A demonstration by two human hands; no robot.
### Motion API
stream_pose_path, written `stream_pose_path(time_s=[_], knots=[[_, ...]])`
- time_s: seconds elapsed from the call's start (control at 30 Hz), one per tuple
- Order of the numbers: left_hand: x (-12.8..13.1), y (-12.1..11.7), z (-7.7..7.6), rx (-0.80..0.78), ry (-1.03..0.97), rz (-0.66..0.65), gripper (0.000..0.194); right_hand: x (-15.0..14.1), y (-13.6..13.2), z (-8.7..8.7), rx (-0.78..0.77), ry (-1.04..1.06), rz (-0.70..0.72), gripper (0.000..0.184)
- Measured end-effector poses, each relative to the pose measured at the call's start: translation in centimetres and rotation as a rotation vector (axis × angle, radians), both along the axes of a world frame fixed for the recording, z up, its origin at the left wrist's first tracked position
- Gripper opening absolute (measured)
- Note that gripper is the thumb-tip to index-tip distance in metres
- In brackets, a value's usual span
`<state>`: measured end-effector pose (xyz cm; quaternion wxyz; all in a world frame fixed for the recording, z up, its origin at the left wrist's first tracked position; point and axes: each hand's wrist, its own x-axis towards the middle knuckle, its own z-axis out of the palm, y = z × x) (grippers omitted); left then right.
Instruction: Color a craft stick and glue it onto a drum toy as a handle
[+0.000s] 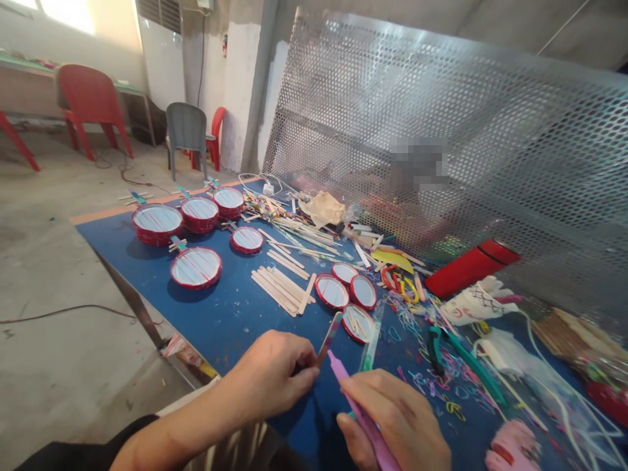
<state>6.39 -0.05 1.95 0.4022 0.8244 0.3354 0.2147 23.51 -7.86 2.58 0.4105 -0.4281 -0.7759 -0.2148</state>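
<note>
My left hand [277,373] pinches a wooden craft stick [330,337] that stands tilted up, with coloured marks on its upper part. Just to the right, my right hand [397,418] grips a lilac pen [366,418] whose tapered tip is close to the stick; whether they touch I cannot tell. Beyond the hands lie several small red-rimmed discs, the nearest disc [358,323] bearing short stick pieces. A row of plain craft sticks [279,290] rests left of them. Farther left sit several red-rimmed round banjo-like pieces [196,267] with stick necks.
On the blue table [230,320], green-handled pliers [466,356] and loose rubber bands [417,379] lie to the right. A red bottle [471,267] and a patterned cup [473,304] lie behind them. A perforated metal panel [417,104] borders the back. Chairs [93,98] stand far left.
</note>
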Motion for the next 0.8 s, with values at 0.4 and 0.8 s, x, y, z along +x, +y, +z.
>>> stream_pose_path(time_s=[0.4,0.8], knots=[[-0.05,-0.14,-0.19,0.008,-0.046,0.0,0.014,0.07,0.12,-0.07,0.005,0.051,0.046,0.016],[0.02,-0.1,-0.17,0.001,-0.044,-0.001,0.012,0.4,0.02,0.16,-0.002,0.056,0.036,0.016]])
